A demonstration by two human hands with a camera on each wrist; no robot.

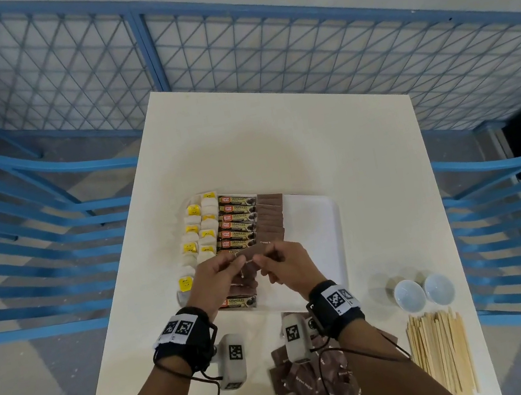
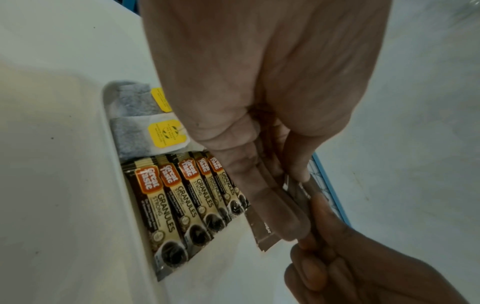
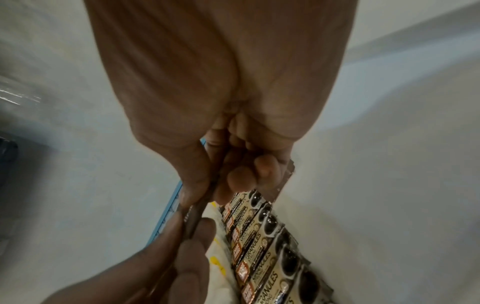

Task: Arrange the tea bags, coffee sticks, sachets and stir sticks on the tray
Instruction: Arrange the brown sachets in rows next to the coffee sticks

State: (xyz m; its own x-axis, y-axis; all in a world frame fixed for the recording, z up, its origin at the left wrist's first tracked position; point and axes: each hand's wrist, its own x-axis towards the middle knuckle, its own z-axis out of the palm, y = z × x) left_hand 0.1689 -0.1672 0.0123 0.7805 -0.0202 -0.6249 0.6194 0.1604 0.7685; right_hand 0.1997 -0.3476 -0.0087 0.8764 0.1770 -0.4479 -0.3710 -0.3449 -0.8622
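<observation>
A white tray (image 1: 319,221) on the table holds columns of tea bags (image 1: 197,229) with yellow tags, coffee sticks (image 1: 239,222) and brown sachets (image 1: 271,216). Both hands hover over the tray's near part. My left hand (image 1: 237,264) grips a small stack of brown sachets (image 2: 262,232) between thumb and fingers. My right hand (image 1: 260,261) pinches the edge of one sachet (image 3: 200,207) from that stack. The hands hide the near end of the coffee stick column. Loose brown sachets (image 1: 305,381) and a bundle of wooden stir sticks (image 1: 441,353) lie at the table's front.
Two white paper cups (image 1: 408,293) stand front right, beyond the stir sticks. The tray's right half (image 1: 310,209) is bare. Blue mesh fencing (image 1: 296,51) surrounds the table on three sides. The far half of the table (image 1: 258,135) carries nothing.
</observation>
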